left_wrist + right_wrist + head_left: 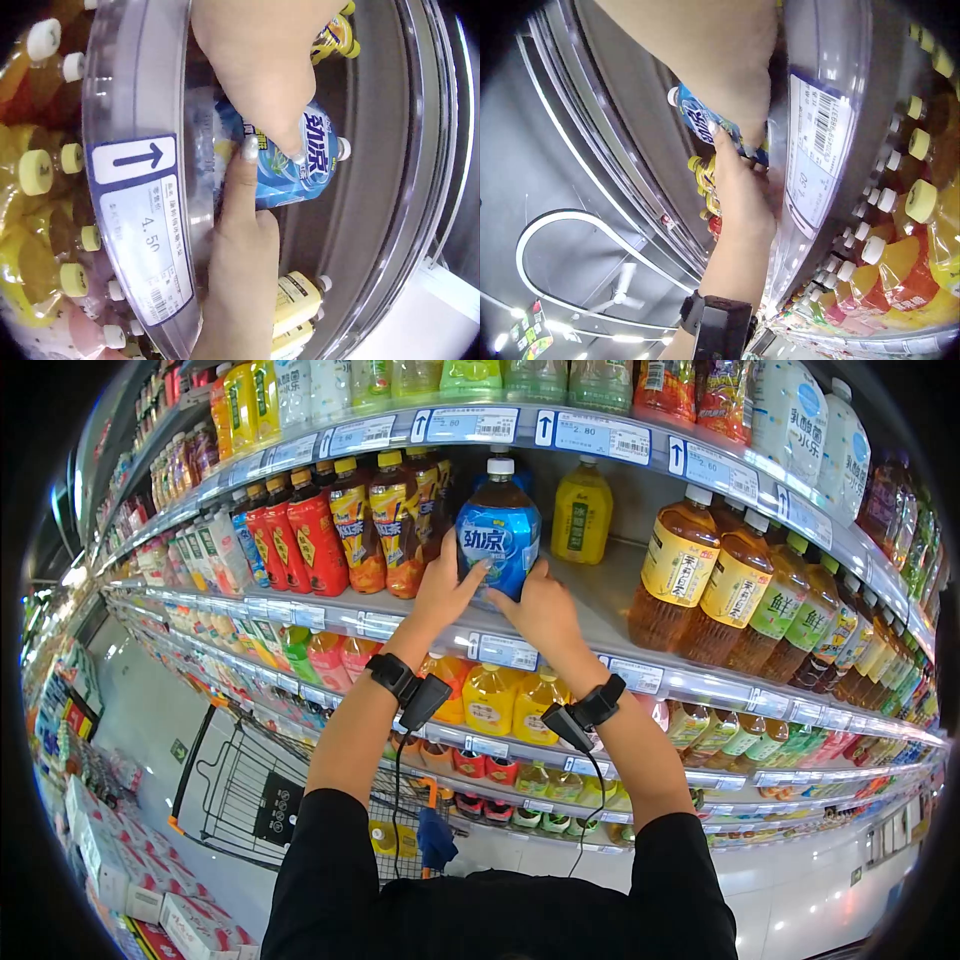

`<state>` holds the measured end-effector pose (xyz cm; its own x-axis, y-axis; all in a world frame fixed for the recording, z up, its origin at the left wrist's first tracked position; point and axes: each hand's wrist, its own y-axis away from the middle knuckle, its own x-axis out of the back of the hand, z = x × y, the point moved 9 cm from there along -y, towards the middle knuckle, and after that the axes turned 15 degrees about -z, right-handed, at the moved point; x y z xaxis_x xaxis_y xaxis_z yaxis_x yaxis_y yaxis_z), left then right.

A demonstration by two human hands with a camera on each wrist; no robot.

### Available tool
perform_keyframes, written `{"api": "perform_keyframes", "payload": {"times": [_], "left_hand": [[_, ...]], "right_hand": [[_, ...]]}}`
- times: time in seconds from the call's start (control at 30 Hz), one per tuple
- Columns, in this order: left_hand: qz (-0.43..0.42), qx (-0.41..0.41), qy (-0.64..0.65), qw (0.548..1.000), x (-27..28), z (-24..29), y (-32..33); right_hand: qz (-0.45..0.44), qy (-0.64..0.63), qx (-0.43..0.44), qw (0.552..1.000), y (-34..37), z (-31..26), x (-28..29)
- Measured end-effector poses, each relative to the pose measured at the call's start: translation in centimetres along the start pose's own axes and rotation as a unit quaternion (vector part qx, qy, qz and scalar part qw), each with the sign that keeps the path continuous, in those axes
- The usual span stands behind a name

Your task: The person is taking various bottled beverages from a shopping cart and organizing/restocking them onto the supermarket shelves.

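Observation:
A large drink bottle (500, 525) with a bright blue label and a white cap stands upright at the front of the middle shelf. My left hand (445, 595) grips its left side, with the thumb over the front of the label. From the other side my right hand (545, 610) holds it low, thumb across the front. Both thumbs lie on the blue label (313, 150) in the left wrist view. The fingers behind the bottle are hidden. Another white-capped bottle stands directly behind it.
Bottles with yellow caps (393, 525) stand close on the left, a yellow-green bottle (582, 515) farther back on the right, and tea bottles (675, 565) beyond. A price-tag rail (505, 650) runs along the shelf's front edge. A shopping cart (240, 800) stands below left.

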<state>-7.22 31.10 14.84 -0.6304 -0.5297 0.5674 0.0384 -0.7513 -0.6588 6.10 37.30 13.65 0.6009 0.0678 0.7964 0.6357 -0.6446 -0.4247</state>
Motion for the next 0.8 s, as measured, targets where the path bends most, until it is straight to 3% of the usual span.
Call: {"api": "perform_keyframes", "payload": {"times": [0.1,0.2,0.3,0.4,0.5,0.6,0.8], "left_hand": [[-0.004,-0.005,-0.014,1.000,0.1,-0.4,0.0],[-0.007,0.013,-0.033,0.999,0.0,-0.9,0.1],[0.003,0.023,-0.033,0.999,0.1,-1.9,-0.1],[0.033,0.052,-0.075,0.995,0.4,-2.0,0.0],[0.051,0.099,-0.122,0.986,0.6,-1.6,0.4],[0.064,0.142,-0.127,0.980,0.8,-2.8,0.4],[0.009,0.178,-0.145,0.973,-0.1,-5.0,-0.2]], "right_hand": [[0.019,0.039,0.005,0.999,0.1,-0.3,0.0],[0.056,0.163,0.026,0.985,0.4,-1.5,0.5],[0.010,0.222,0.009,0.975,-0.2,-2.2,0.9],[-0.100,0.078,-0.055,0.990,-2.5,-0.4,0.5],[-0.117,-0.056,0.053,0.990,-6.5,1.0,-1.5],[-0.165,-0.123,-0.052,0.977,-6.5,0.8,-1.5],[-0.170,-0.112,-0.092,0.975,-9.2,1.0,-3.5]]}}
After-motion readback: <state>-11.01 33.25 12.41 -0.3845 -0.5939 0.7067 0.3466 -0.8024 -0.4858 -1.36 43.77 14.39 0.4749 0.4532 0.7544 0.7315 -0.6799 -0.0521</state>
